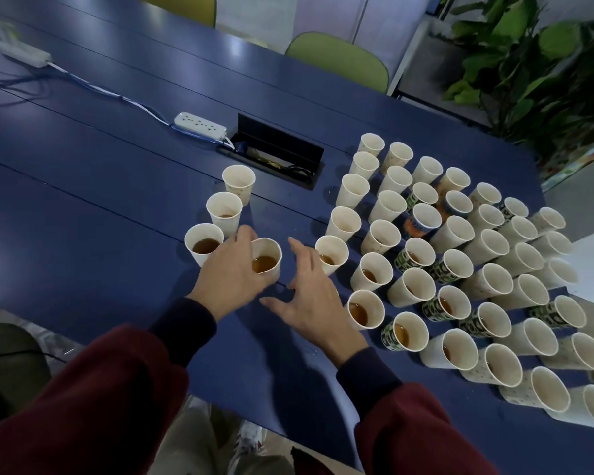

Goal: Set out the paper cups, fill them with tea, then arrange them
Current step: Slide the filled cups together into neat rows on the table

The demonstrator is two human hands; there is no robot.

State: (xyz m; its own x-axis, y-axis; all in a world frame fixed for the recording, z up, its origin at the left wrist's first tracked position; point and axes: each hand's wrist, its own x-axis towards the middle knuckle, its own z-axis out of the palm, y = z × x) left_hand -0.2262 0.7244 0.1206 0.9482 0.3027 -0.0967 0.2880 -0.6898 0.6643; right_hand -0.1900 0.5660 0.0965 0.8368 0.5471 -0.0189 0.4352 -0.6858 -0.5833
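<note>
At a blue table [83, 200], a person's left hand [234, 269] curls its fingers round a paper cup [271, 248] holding brown tea [264, 264], beside a column of three cups [224, 209], two of them showing tea. The right hand [309, 303] is spread flat, holding nothing, just left of a massed block of cups [460, 269]; the nearest ones show tea.

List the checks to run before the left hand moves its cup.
1. The left hand grips the tea cup: ok.
2. The tea cup is upright, tea below its rim: ok.
3. The right hand is free, fingers spread: ok.
4. The tea cup is lifted off the table: cannot tell.
5. The left hand is apart from the neighbouring cup: cannot tell.
6. The power strip lies apart from the tea cup: ok.
</note>
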